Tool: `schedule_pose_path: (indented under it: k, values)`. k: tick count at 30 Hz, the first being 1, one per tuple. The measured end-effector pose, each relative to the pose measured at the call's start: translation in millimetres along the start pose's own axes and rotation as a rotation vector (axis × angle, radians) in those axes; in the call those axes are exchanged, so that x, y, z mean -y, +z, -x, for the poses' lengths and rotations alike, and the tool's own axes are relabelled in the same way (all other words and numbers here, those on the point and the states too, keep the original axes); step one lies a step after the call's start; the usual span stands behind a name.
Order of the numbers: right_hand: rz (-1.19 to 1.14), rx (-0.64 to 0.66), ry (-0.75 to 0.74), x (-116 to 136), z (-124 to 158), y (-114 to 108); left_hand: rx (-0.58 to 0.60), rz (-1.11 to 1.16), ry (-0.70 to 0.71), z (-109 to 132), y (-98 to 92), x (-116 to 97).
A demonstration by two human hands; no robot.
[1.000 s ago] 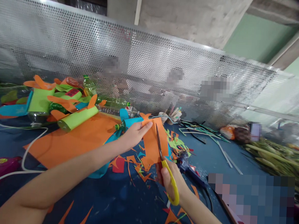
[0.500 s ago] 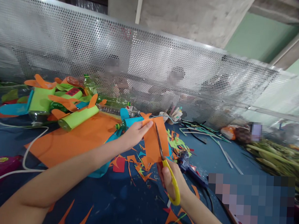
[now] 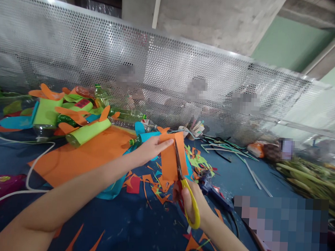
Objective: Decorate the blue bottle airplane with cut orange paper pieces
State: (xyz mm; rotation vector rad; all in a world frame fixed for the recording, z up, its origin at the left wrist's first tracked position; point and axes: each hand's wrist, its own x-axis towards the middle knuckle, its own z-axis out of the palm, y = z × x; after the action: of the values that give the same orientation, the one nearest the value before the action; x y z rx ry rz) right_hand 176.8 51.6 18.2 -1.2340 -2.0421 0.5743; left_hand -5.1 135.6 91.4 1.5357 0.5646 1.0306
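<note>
Just right of the frame's centre, the left hand (image 3: 149,150) pinches the upper left edge of a small orange paper piece (image 3: 169,159), fingers closed on it and holding it up above the blue worktop (image 3: 141,224). Below it, the right hand (image 3: 190,205) is wrapped around the yellow handles of a pair of scissors (image 3: 185,185). The blades point up and slightly left and lie nearly closed along the right part of the paper piece, cutting into it from its lower edge.

Under the paper, orange, red and green scraps (image 3: 153,186) lie scattered on the worktop. To the left lies a large orange sheet (image 3: 80,157), with a white cable (image 3: 29,171) curving past its lower left corner. Beyond the sheet, in the upper left of the worktop, is a heap of plastic bottles wrapped in green paper (image 3: 86,131) with orange fins. A purple object (image 3: 1,185) shows at the left edge. Green stalks (image 3: 306,176) lie at the far right. A perforated metal screen (image 3: 159,66) runs across the back of the worktop.
</note>
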Motion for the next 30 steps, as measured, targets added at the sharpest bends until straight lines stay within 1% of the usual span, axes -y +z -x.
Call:
schedule_pose_path:
  k: [3,7,9,14,17,20,22,27,30]
  values:
    - [0.007,0.005,0.0,-3,-1,-1,-0.01,0.034,-0.025,-4,-4.7,4]
    - [0.029,0.009,-0.016,-1,-3,-4,-0.118,0.07,-0.019,-8,-8.0,8]
    - [0.054,0.008,-0.035,2,-3,-5,-0.134,0.082,-0.014,-8,-8.4,10]
    - [0.149,-0.037,-0.081,12,-4,-10,-0.081,0.035,-0.001,-5,-6.8,10]
    - [0.181,-0.076,-0.11,14,-3,-11,-0.09,-0.043,-0.02,-3,-4.8,9]
    - [0.196,-0.097,-0.114,13,-2,-11,-0.106,-0.071,-0.022,-2,-3.1,7]
    - [0.191,-0.111,-0.123,12,-2,-11,-0.097,-0.062,-0.031,-2,-2.4,6]
    - [0.155,-0.119,-0.131,12,-3,-12,-0.035,0.028,-0.077,-1,0.2,2]
    - [0.143,-0.11,-0.102,12,-4,-12,-0.036,0.029,-0.091,-1,1.7,1]
